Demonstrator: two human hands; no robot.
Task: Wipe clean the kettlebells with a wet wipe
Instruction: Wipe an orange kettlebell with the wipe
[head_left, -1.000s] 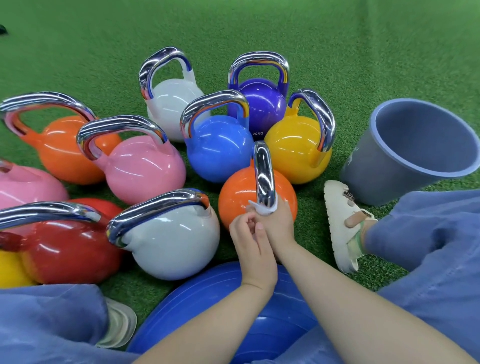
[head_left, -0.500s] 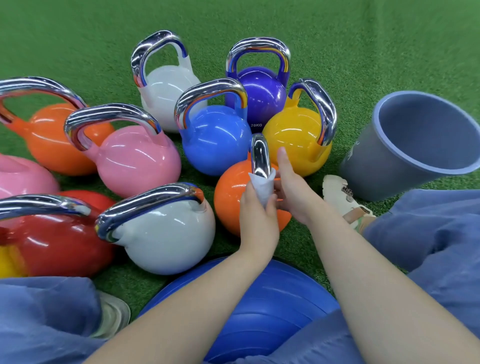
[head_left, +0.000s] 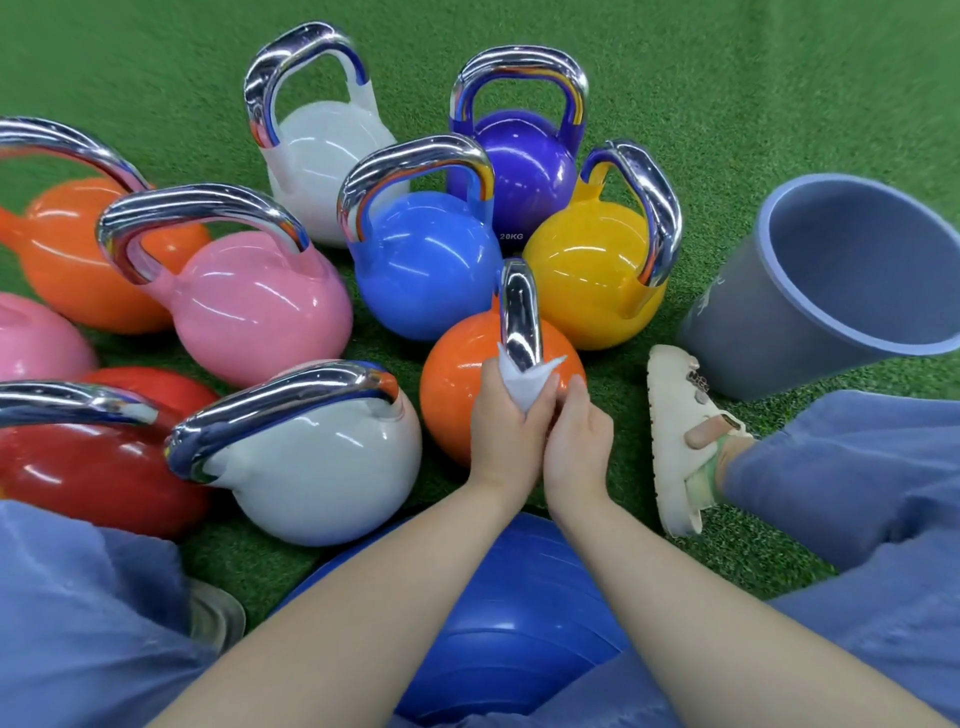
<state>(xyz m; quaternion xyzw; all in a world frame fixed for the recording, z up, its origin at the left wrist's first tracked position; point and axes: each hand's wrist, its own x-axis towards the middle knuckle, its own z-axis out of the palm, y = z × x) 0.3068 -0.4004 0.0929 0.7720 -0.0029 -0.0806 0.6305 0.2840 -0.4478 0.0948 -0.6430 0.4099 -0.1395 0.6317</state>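
Green turf floor (head_left: 727, 78) carrying a cluster of coloured kettlebells beside a grey-blue bucket (head_left: 810, 312), which is tilting. Blue exercise ball (head_left: 498, 623) sitting under the forearms. Nearest orange kettlebell (head_left: 457, 384) standing centre; left hand (head_left: 506, 431) is gripping the white wet wipe (head_left: 524, 387) around its chrome handle (head_left: 519, 317). Right hand (head_left: 579, 441), fingers curled, is touching the wipe's lower edge.

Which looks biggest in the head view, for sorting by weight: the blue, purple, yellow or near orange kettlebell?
Largest to smallest as they appear:
1. Near orange kettlebell, though nearest the camera, so unsure.
2. Blue kettlebell and yellow kettlebell, about alike.
3. Purple kettlebell, farthest and partly hidden.
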